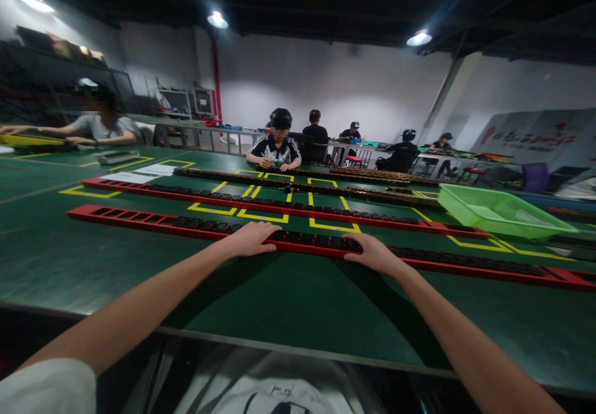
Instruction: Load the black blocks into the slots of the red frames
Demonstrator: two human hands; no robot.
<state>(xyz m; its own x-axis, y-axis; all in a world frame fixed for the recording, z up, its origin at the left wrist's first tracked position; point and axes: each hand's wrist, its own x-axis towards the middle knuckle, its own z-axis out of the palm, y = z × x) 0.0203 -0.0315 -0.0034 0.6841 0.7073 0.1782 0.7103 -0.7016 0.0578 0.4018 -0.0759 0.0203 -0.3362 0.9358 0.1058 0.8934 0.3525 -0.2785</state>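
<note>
A long red rail (307, 251) with a row of black pieces in its slots lies across the table in front of me. My left hand (254, 239) grips it left of its middle, fingers over the far edge and thumb along the near side. Farther right, my right hand (370, 252) grips the same rail, its thumb on the near side as well. Several slots at the rail's left end show no black pieces. Behind it lies a second red rail (233, 202), also filled with black pieces for much of its length and touched by neither hand.
A green plastic basket (500, 206) stands at the right, by the second rail's end. Dark long strips (321, 187) and white sheets (156, 170) lie farther back. Yellow tape outlines mark the green table (298, 302). A co-worker (275, 141) sits across, another (102, 119) at far left.
</note>
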